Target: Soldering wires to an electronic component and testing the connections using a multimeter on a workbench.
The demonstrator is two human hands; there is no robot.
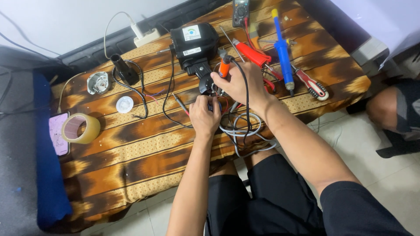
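Note:
My right hand grips an orange-handled soldering iron, its black cord looping back over my wrist. The iron's tip points down at a small black part with red and black wires, just in front of a black box-shaped device. My left hand pinches those wires right below the part, fingers closed on them. The tip itself is hidden between my hands.
On the brown patterned cloth lie a tape roll, a phone, a small motor, a white disc, a black cylinder, a blue solder sucker, red tools, a multimeter and grey cable coils. Another person's knee is at right.

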